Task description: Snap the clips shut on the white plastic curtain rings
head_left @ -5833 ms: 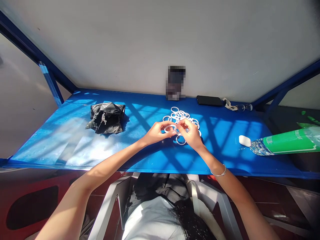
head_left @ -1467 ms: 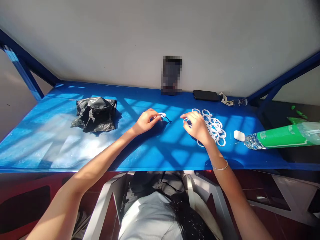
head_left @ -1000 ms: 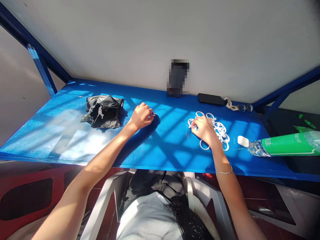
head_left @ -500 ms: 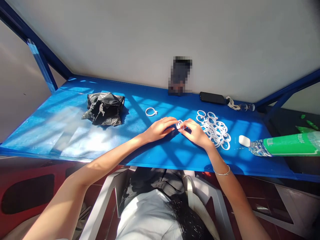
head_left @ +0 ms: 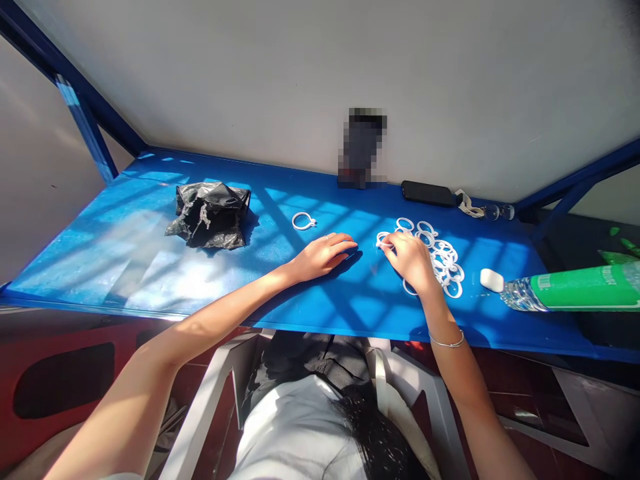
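Note:
My left hand (head_left: pixel 320 257) lies low over the blue table (head_left: pixel 300 308), its fingers stretched out and nothing in them. Between the fingertips of my right hand (head_left: pixel 411 257) is a white plastic curtain ring (head_left: pixel 381 237), pinched at its near side. Right beside and partly under that hand spreads a pile of similar white rings (head_left: pixel 443 256), some of them hidden by it. One single ring with a small eyelet (head_left: pixel 303 221) rests apart, beyond my left hand.
A crumpled black plastic bag (head_left: pixel 213 217) stands at the left. Along the wall are a blurred dark upright object (head_left: pixel 361 150), a black phone (head_left: pixel 427 194) and glasses (head_left: pixel 493 212). At the right lie a white case (head_left: pixel 492 280) and a green-labelled bottle (head_left: pixel 575 288).
My hands have parted. The right one moved right to the edge of the pile with a ring in its fingers; the left stayed about where it was, its fingers now free.

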The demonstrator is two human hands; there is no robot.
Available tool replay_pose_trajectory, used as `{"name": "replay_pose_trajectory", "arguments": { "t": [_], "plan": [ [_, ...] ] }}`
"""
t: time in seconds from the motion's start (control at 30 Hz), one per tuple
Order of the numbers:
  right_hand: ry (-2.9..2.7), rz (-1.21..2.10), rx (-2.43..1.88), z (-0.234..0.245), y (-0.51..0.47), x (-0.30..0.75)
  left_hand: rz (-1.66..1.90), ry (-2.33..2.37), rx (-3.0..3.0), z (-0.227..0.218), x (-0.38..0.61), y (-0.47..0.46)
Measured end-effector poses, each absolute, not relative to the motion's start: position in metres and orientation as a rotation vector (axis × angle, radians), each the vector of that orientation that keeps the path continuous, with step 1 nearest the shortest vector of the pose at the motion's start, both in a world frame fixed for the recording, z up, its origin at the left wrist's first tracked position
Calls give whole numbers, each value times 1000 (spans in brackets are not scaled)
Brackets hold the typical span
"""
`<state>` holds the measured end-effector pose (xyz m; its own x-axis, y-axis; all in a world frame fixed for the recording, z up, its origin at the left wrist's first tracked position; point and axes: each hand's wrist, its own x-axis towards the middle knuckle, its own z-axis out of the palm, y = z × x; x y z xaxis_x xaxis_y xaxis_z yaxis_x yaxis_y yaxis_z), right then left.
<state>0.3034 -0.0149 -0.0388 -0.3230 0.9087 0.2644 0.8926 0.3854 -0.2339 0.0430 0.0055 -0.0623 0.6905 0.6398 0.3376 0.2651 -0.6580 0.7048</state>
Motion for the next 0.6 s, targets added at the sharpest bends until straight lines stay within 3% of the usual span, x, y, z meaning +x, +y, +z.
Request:
{"name": "replay_pose_trajectory", "arguments": {
  "t": [0.17,0.33,0.6],
  "plan": [
    [-2157,229,-1467,-27,-16,296,842,700,2231,-57,43,3],
    [-2018,797,-1305,-19,-28,269,907,631,1994,-46,47,-2],
    [-1622,1585,-1074,-21,-35,249,604,582,1536,-33,49,-7]
  ]
}}
